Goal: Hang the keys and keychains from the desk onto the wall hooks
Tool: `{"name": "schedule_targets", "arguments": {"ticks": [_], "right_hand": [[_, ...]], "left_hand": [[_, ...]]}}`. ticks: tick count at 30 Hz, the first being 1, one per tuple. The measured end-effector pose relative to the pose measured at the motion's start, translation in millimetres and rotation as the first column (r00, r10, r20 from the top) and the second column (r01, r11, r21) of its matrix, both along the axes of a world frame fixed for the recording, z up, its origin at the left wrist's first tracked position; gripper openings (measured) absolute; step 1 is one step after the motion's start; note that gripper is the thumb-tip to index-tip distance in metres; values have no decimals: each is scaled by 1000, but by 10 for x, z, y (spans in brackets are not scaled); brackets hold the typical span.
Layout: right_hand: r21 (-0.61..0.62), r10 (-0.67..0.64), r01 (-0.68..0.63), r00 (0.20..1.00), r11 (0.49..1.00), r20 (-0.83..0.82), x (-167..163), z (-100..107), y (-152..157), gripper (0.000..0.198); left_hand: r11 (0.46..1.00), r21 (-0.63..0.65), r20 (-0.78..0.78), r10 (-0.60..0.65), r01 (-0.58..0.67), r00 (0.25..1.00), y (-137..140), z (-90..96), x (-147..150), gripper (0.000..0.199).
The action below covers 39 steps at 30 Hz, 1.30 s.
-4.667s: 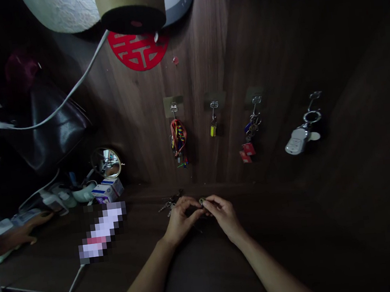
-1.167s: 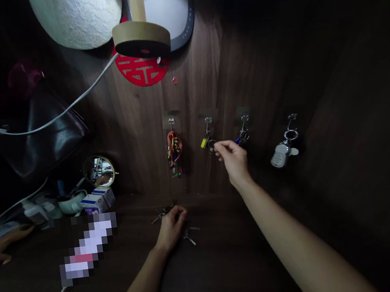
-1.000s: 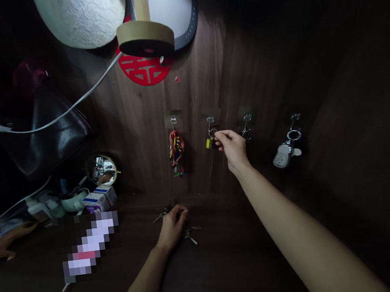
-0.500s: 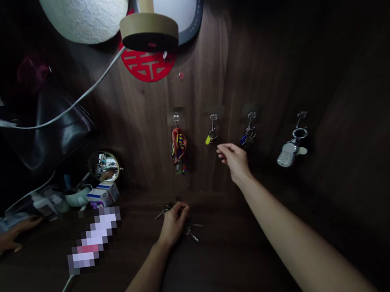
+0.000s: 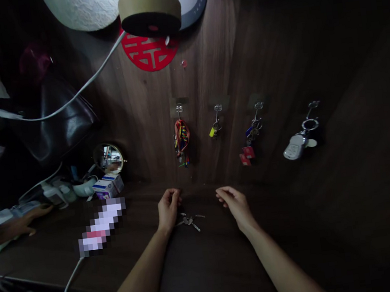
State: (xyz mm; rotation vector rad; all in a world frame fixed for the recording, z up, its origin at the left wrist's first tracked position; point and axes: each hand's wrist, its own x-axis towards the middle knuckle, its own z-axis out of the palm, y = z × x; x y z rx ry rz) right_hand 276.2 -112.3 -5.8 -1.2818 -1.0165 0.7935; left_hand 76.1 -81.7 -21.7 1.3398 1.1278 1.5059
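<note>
Two bare forearms [image 5: 142, 262] taper to bare hands [image 5: 236, 203].

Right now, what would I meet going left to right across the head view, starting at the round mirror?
Round mirror, left hand, bunch of keys, right hand, grey hanging fob.

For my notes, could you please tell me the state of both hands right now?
Left hand: curled beside the loose keys; whether it holds anything cannot be told.
Right hand: closed, with nothing visible in it.

R hand [image 5: 232, 201] down from nr yellow tag [image 5: 211, 131], now over tabletop [image 5: 209, 262].
</note>
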Motion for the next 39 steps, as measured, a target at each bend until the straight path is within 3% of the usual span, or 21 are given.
{"name": "schedule_targets", "arguments": {"ticks": [7, 11, 15, 18, 22, 25, 28, 32, 35, 39], "right_hand": [[1, 76, -77, 989, 997, 131, -61, -262, -116, 29], [56, 100, -120, 956, 991, 276, -83, -313, -112, 29], [53, 106, -131, 934, 990, 340, -82, -321, -113, 30], [59, 93, -122, 928, 991, 360, -82, -313, -123, 31], [61, 79, -110, 923, 992, 375, -87, -300, -134, 29], [71, 83, -119, 920, 990, 383, -82, -311, -131, 28], [80, 87, -128, 917, 989, 388, -72, -339, -117, 26], [99, 94, -153, 893, 983, 439, -98, -352, -111, 25], [106, 114, -192, 856, 976, 504, -174, -322, -133, 22], [145, 154, -284, 807, 948, 570, -312, -268, -179, 19]], "left_hand": [[994, 13, -34, 108, -108, 994, 32, 15, -125, 32], [986, 89, -274, 162, -143, 948, 44, -23, -232, 21], [980, 199, -558, 134, -25, 819, 29, -44, -287, 18], [980, 195, -702, 118, 30, 702, -11, -23, -292, 18], [990, 143, -844, 114, 15, 525, -72, 7, -288, 12], [989, 144, -883, 112, 34, 457, -97, 0, -284, 11], [986, 158, -861, 108, 60, 498, -105, -15, -258, 10], [957, 245, -730, 77, 155, 680, -115, -22, -176, 8], [945, 255, -596, -14, 206, 803, -118, -26, -106, 8], [952, 161, -316, -200, 260, 927, -116, -28, -28, 11]]}}
